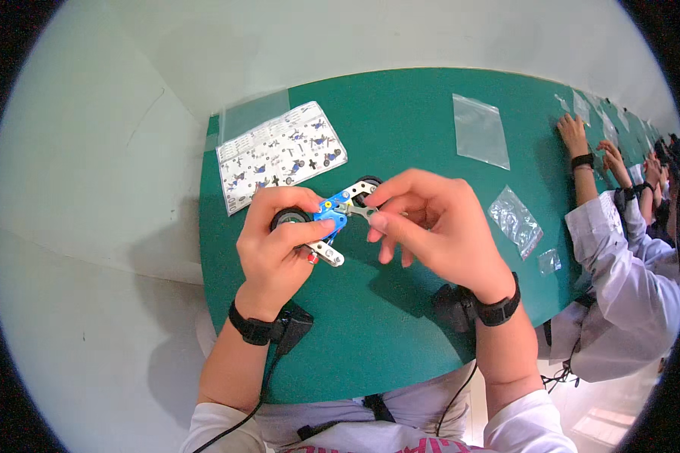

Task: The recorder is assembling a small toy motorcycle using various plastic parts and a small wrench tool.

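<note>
Fingers of the left hand grasp the wheeled model by its blue body, above the green table, while the right hand pinches a grey wrench against it. Expect light, rigid handling and smooth plastic; hold the body, clear of the wheels. A printed sheet and clear bags lie on the table; a pale wall stands beyond, co-workers to the right.

Plain off-white wall, far side and left, carrying soft shadows. Long table with matte green top, running away rightward. Pale, smooth floor, lower right, with bright patch of light.
</note>
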Demonstrator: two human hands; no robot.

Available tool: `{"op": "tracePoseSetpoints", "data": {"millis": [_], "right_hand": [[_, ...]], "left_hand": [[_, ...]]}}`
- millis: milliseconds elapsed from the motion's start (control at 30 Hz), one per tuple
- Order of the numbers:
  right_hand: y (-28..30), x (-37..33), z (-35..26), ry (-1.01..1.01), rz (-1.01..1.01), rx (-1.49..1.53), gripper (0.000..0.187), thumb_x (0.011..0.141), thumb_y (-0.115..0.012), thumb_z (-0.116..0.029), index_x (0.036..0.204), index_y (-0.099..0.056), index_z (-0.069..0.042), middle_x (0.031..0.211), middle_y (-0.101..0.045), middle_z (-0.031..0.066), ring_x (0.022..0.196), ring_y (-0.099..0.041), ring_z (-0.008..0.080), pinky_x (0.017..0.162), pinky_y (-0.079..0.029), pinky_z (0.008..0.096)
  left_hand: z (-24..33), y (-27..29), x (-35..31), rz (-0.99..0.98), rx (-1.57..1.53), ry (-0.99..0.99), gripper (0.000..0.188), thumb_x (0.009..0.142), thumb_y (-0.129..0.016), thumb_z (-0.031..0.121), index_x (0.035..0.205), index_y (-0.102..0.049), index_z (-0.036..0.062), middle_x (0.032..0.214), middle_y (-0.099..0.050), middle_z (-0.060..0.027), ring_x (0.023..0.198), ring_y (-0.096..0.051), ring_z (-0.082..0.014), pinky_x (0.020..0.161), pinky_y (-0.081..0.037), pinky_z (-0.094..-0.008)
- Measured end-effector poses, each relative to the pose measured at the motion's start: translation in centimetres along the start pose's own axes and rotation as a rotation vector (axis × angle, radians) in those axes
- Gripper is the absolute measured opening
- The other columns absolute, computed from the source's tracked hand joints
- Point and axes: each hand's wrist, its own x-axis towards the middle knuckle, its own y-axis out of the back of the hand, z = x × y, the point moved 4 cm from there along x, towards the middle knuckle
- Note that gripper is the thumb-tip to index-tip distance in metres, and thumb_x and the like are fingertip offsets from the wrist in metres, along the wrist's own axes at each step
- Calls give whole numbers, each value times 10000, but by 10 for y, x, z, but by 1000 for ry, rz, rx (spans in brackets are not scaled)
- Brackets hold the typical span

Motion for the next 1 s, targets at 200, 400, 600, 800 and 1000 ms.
{"op": "tracePoseSetpoints", "data": {"millis": [200,400,600,800,1000], "right_hand": [[-2,0,4,-318,-65,252,131,989,-678,-94,1063,-618,-4,781,-730,104,558,-684,151,415,-468,241],[-3,1,6,-374,-79,325,282,986,-698,-131,1159,-506,-18,754,-721,118,507,-665,163,376,-454,253],[-1,0,7,-385,-67,320,457,975,-717,-144,1288,-409,-15,737,-714,124,466,-636,161,361,-441,262],[-2,2,6,-385,-71,302,553,968,-720,-136,1379,-372,-11,729,-712,112,447,-612,145,353,-404,259],[-7,4,5,-257,-108,321,595,959,-713,-83,1438,-362,-46,712,-699,97,447,-589,123,388,-395,249]], "left_hand": [[6,-1,1,0,-31,-19,422,651,-815,-130,979,-747,128,1048,-611,-74,959,-705,-263,803,-596,-346],[7,-5,-1,-10,-65,-44,397,684,-806,-144,976,-743,117,1085,-594,-84,995,-690,-290,840,-600,-381],[12,-5,-3,-52,-15,-95,353,747,-805,-118,1008,-707,98,1101,-593,-91,1018,-665,-291,860,-578,-391],[10,-7,3,-125,-43,-56,336,774,-807,-96,1027,-653,63,1097,-595,-97,1048,-642,-298,907,-555,-421],[-3,-11,6,-2,-131,-62,622,729,-854,-58,1269,-568,60,1305,-477,-142,1177,-645,-333,929,-554,-430]]}}
